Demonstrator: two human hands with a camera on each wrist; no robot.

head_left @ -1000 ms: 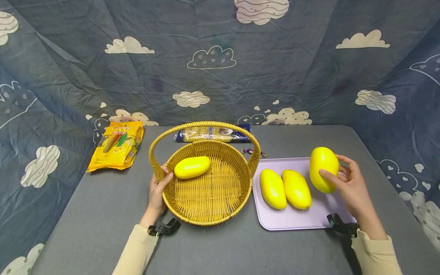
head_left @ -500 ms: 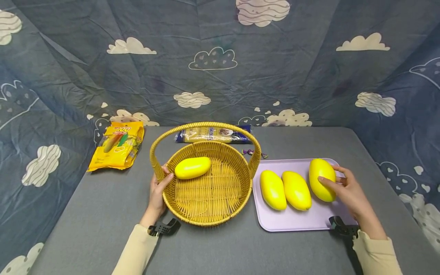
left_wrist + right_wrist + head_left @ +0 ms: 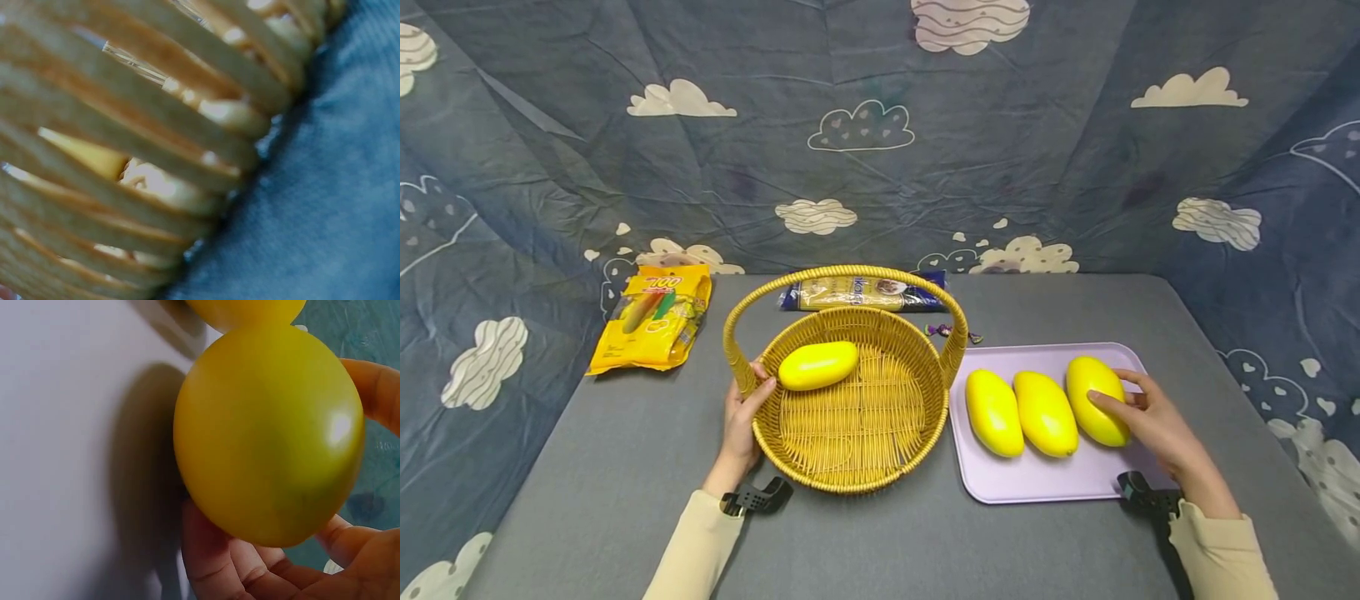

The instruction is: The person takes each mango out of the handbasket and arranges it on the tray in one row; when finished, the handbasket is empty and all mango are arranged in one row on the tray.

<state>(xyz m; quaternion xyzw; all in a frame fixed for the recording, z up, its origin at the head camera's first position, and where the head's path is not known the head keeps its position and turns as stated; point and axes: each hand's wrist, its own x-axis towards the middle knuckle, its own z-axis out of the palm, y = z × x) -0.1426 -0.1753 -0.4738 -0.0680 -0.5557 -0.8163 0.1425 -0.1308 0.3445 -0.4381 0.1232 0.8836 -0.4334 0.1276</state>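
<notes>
On the lilac tray [image 3: 1022, 487] my right hand [image 3: 1156, 421] grips a yellow mango [image 3: 1096, 402], thumb on top and fingers round its far side; the right wrist view shows this mango [image 3: 269, 437] close up. Two more mangoes lie to its left on the tray, the middle mango [image 3: 1046, 414] and the left mango [image 3: 995, 413]. With my left hand [image 3: 742, 421] I hold the wicker basket [image 3: 857, 479] at its left rim, by the base of the handle. Inside, one mango [image 3: 818, 366] rests against the left wall. Basket weave [image 3: 125, 137] fills most of the left wrist view.
A yellow snack bag [image 3: 651, 319] lies at the back left of the grey table. Behind the basket is a blue and gold packet [image 3: 861, 293], partly hidden by the handle. A small purple wrapped candy [image 3: 938, 330] lies near the tray's back left corner.
My right hand has lowered the mango onto the tray and shifted it slightly left, towards the other two. The left hand and the basket have stayed in place.
</notes>
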